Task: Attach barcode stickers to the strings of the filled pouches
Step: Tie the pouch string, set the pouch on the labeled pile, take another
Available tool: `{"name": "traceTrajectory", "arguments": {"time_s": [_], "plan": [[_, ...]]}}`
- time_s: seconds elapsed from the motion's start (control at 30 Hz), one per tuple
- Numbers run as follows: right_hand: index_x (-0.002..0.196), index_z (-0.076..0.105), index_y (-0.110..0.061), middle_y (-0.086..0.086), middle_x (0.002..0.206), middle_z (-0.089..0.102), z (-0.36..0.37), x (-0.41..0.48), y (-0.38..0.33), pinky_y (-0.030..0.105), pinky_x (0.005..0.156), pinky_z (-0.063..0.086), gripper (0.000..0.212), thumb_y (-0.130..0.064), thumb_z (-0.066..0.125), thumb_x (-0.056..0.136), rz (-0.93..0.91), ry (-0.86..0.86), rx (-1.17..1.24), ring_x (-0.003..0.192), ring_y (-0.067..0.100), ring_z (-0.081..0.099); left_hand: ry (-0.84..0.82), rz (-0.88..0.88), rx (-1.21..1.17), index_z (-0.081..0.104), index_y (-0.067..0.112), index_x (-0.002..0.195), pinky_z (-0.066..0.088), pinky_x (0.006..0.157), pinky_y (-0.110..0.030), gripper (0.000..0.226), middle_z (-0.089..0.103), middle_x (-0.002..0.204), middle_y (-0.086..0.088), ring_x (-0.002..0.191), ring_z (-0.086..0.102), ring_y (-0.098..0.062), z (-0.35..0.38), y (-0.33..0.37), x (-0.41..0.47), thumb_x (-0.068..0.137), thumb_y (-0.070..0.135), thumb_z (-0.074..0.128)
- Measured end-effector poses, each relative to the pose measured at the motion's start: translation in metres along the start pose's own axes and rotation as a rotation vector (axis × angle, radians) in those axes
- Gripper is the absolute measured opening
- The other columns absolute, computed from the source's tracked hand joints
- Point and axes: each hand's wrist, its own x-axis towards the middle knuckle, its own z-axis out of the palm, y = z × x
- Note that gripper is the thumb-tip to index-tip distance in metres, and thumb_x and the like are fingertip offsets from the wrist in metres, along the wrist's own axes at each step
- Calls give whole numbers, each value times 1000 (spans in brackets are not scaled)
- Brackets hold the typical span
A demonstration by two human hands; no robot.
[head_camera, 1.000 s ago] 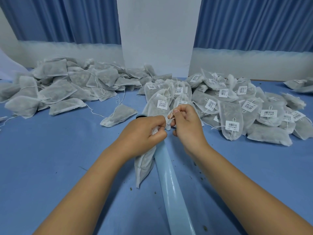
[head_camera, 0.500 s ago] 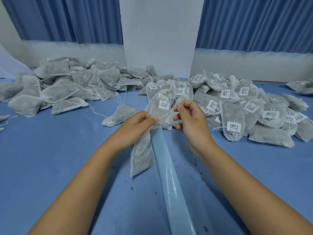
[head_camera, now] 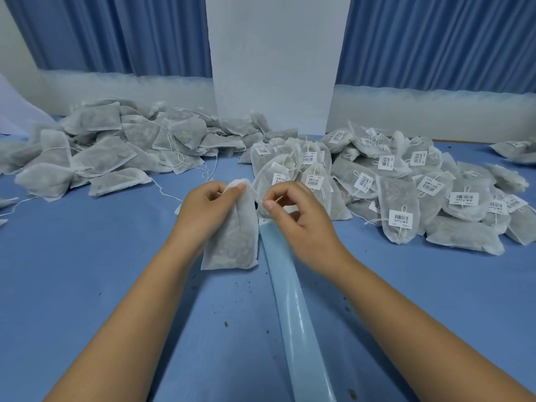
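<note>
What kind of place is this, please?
Probably a small packing or labelling workstation: a blue table holds unlabelled pouches on the left, barcode-tagged pouches on the right, and a glossy liner strip down the middle.

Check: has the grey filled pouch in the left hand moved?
Yes, the grey filled pouch rose and shifted left, away from the pale blue strip.
</note>
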Motion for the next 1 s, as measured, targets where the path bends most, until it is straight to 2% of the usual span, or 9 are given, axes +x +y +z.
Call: {"name": "traceTrajectory", "arguments": {"time_s": [0.1,0.17,0.23,0.47,0.53,0.63,0.73,0.87,1.0], "plan": [[93,60,-26,-7,107,54,8,-3,0,13,81,40,13,-14,60,95,-3,-62,-79,107,5,49,43,12,-122,54,26,56,32,53,-24,38,42,54,13,53,38,-7,2,4,-4,88,43,67],[94,61,-27,-7,114,56,12,-3,1,25,95,40,10,-17,60,95,1,-77,-129,118,6,45,47,27,-216,52,24,58,33,56,-29,39,41,57,7,57,37,-11,4,7,-9,90,40,67],[92,60,-27,-13,110,59,15,-2,1,27,99,38,10,-18,60,96,-14,-80,-146,115,0,45,48,29,-300,52,17,66,32,59,-31,36,40,63,-3,62,37,-15,7,10,-13,91,38,66],[93,63,-16,-10,90,64,13,-2,3,19,75,45,6,-13,60,95,30,-60,-40,87,6,58,62,50,-411,56,-6,79,34,68,-34,49,45,76,-5,71,40,-18,13,16,-20,91,40,67],[90,64,-15,-9,85,63,12,-2,2,18,70,45,8,-9,61,94,46,-59,2,77,6,56,21,16,-400,61,0,79,39,69,-32,45,50,77,-6,72,46,-16,11,17,-20,90,43,68],[89,64,-16,-2,81,64,9,0,3,32,69,47,10,-7,62,94,53,-16,42,74,27,57,-146,-38,-344,68,19,78,48,65,-25,28,65,77,1,71,61,-12,6,18,-18,81,46,75],[91,66,-17,0,85,66,5,3,4,34,72,49,11,-8,62,94,59,5,46,78,32,59,-282,-70,-231,74,18,91,53,73,-28,29,76,89,3,84,72,-14,3,16,-19,76,41,81],[91,66,-22,-6,94,66,-1,6,11,21,70,48,10,-12,68,90,142,-11,45,80,10,61,-254,-90,-199,76,15,86,54,75,-29,18,78,87,-3,80,73,-14,1,12,-15,82,33,78],[93,55,-25,-4,104,56,-5,8,24,12,70,41,27,-25,78,80,342,77,-122,80,4,52,-172,-203,-240,75,15,92,55,77,-32,18,78,89,-2,85,74,-18,-6,0,0,85,31,75]]}}
